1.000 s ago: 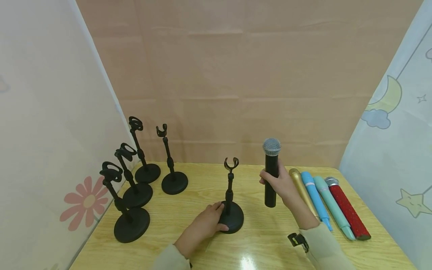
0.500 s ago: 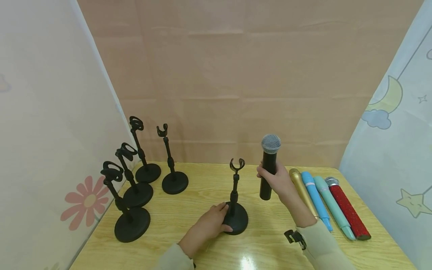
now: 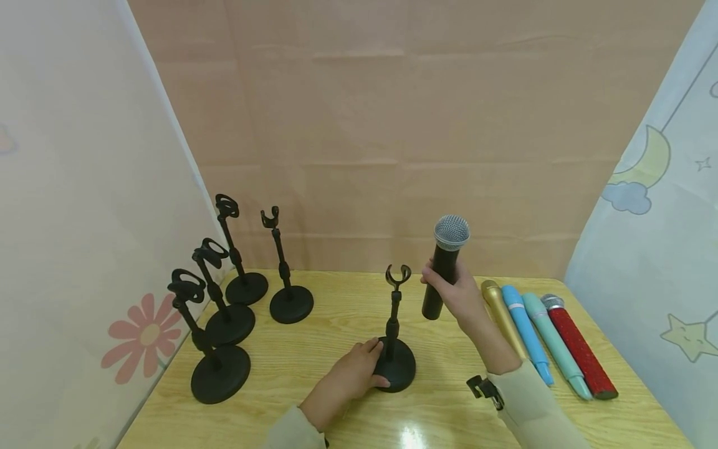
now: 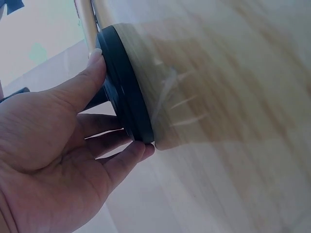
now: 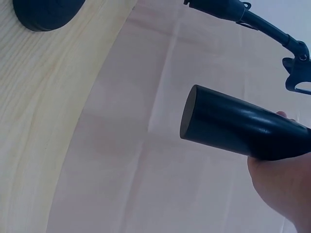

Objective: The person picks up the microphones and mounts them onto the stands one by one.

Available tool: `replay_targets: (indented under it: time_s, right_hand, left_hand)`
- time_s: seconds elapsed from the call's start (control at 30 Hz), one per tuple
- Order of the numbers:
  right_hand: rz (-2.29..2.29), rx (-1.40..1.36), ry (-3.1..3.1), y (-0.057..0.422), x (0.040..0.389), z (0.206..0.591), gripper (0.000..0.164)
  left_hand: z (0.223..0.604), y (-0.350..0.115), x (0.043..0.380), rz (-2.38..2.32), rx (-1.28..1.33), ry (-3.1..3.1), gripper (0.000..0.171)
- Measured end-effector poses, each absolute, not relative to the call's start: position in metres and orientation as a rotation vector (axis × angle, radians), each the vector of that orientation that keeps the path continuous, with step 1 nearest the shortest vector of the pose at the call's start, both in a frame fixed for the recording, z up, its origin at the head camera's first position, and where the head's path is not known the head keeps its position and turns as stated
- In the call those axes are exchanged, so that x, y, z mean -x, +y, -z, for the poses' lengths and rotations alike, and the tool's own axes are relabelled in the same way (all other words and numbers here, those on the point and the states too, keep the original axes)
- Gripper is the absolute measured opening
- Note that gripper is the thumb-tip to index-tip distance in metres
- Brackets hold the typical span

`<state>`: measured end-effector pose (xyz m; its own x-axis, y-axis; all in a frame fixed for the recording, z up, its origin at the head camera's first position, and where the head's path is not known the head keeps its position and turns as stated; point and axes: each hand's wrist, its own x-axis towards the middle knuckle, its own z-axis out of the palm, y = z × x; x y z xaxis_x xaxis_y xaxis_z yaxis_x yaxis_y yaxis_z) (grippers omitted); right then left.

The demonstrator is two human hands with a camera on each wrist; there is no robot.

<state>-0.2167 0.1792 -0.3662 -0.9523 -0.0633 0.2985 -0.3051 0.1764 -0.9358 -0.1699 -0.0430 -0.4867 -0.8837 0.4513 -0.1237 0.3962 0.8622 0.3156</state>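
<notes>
My left hand (image 3: pixel 354 372) grips the round base of a black microphone stand (image 3: pixel 396 368), thumb and fingers at its edge. In the left wrist view the base (image 4: pixel 127 87) sits on the wood surface between thumb and fingers. The open clip (image 3: pixel 397 276) on top of that stand holds nothing. My right hand (image 3: pixel 459 292) holds a black microphone (image 3: pixel 443 268) with a silver mesh head, tilted, to the right of the clip. In the right wrist view the microphone's flat bottom end (image 5: pixel 189 112) points left, and the stand's clip (image 5: pixel 300 73) shows at the upper right.
Several black microphone stands (image 3: pixel 220 372) stand at the left, clips bare. On the right lie a gold microphone (image 3: pixel 502 315), a blue one (image 3: pixel 526 330), a mint green one (image 3: pixel 555 343) and a red one with a silver head (image 3: pixel 580 349). A brown paper wall (image 3: pixel 359 137) closes the back.
My left hand has slid the stand a little to the right. My right hand has raised the microphone, moved it left toward the stand's clip and tilted its lower end leftward.
</notes>
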Motion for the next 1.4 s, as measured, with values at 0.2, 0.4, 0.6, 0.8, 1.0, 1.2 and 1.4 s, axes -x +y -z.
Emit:
replay_targets:
  time_s: [0.2,0.4,0.6,0.8,1.0,1.2,1.4]
  right_hand:
    - [-1.905,-0.471,-2.132,0.173,0.216,0.363,0.03]
    - [-1.951,-0.62,-1.988,0.168,0.217,0.36,0.028]
    - [-1.986,-0.698,-1.926,0.163,0.218,0.355,0.028]
    - [-1.973,-0.749,-1.885,0.157,0.219,0.35,0.029]
    - [-1.983,-0.773,-1.869,0.152,0.222,0.347,0.027]
    - [-1.962,-0.825,-1.869,0.146,0.225,0.345,0.017]
    - [-1.824,-0.925,-1.921,0.144,0.227,0.344,0.031]
  left_hand:
    - [0.486,-0.042,0.169,-0.428,-0.643,2.838,0.08]
    - [0.487,-0.041,0.167,-0.445,-0.669,2.847,0.08]
    - [0.49,-0.039,0.167,-0.46,-0.672,2.85,0.08]
    - [0.49,-0.038,0.168,-0.455,-0.686,2.84,0.08]
    - [0.488,-0.036,0.167,-0.455,-0.706,2.837,0.079]
    - [0.489,-0.033,0.166,-0.47,-0.759,2.844,0.078]
    - [0.488,-0.032,0.165,-0.456,-0.771,2.859,0.078]
